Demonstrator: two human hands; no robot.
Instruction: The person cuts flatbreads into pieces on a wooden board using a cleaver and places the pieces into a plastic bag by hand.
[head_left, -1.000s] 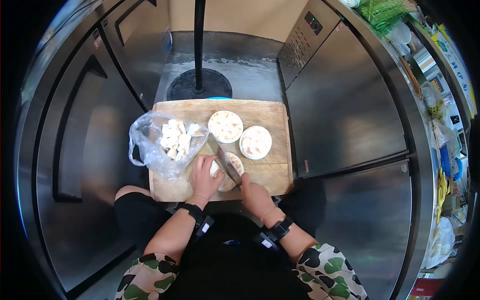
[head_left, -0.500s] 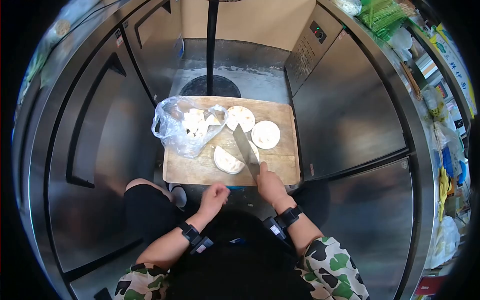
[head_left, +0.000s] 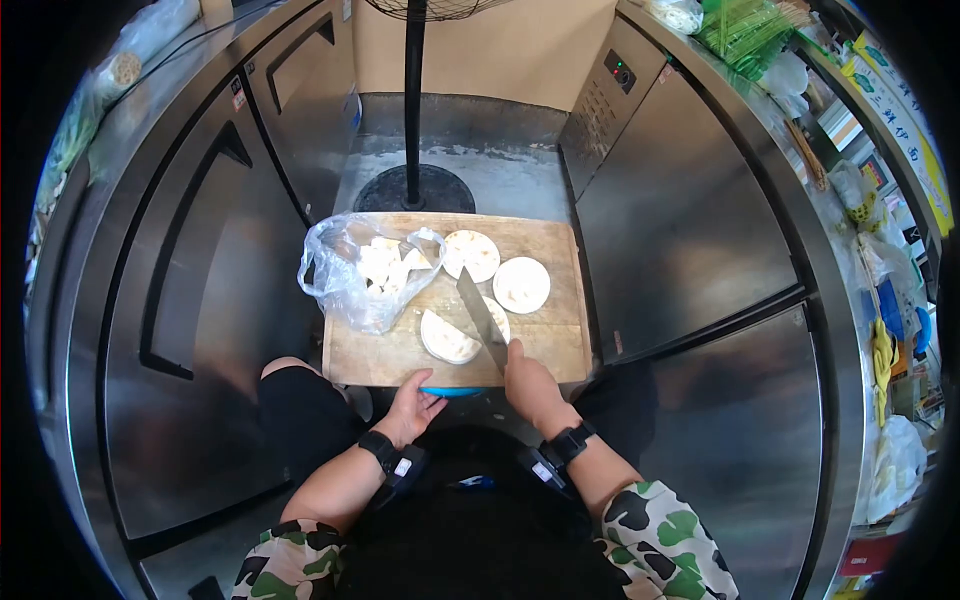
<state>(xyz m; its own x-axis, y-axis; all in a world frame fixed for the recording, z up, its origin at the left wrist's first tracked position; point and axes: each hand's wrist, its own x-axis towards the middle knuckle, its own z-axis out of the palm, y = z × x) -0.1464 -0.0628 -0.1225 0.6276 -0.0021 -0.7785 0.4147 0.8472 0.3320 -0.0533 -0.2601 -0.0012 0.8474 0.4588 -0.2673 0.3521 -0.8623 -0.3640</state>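
My right hand (head_left: 535, 388) grips a broad-bladed kitchen knife (head_left: 476, 308), its blade pointing away from me over the cutting board (head_left: 555, 350). Left of the blade lies a half-round piece of white flatbread (head_left: 446, 337). Another piece (head_left: 498, 318) is partly hidden behind the blade. Farther back are two round flatbreads (head_left: 471, 254) (head_left: 522, 285). A clear plastic bag (head_left: 335, 268) on the board's left holds several cut white pieces (head_left: 384, 268). At the board's front edge my left hand (head_left: 410, 408) is open, fingers apart, beside a blue rim (head_left: 452, 392) showing below the board.
Steel cabinets (head_left: 230, 280) (head_left: 690, 200) stand close on both sides. Behind the board rises a fan's black pole (head_left: 413, 110) on a round base (head_left: 440, 188). Bagged goods and greens (head_left: 750, 35) lie on the right counter. My knees flank the board.
My left hand has opened from a loosely curled pose and moved slightly left and down at the board's front edge. The view has tilted up a little. The knife stays in my right hand.
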